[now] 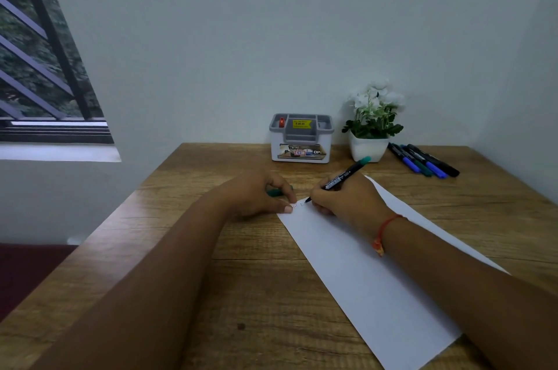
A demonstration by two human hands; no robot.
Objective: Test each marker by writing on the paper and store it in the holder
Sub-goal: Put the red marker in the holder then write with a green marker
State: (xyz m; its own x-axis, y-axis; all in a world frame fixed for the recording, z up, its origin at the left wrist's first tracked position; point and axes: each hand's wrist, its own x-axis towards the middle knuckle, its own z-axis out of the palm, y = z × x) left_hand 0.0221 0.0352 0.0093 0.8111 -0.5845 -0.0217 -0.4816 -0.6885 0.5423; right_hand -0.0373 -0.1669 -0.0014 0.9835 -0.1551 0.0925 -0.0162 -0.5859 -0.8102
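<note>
The sheet of paper runs from the lower right of the frame up toward the centre, lying flat on the wooden table. It is thin and limp, and probably slides easily on the smooth wood, so it needs to be pinned down while it is written on.

At the sheet's far left corner, near the middle of the frame, the left hand does that. One fingertip presses on the paper's edge while the other fingers curl round a small teal piece, most likely the cap.

Just right of it, the right hand, with a red thread bracelet at the wrist, rests on the sheet. It pinches the marker low on the barrel between thumb and forefinger. The tip touches the paper beside the left fingertip, where faint marks show. The teal end slants up and to the right.

The marker looks light, stiff and smooth-sided. A hold close to the tip suits writing, while a hold at mid-barrel would suit dropping it in upright.

Farther back, centre right, the grey-and-white holder stands against the wall, well apart from both hands. A red object sits in its left slot. Beside it stands a white plant pot, and right of that the loose markers lie bunched on the table, untested by the look of it.
</note>
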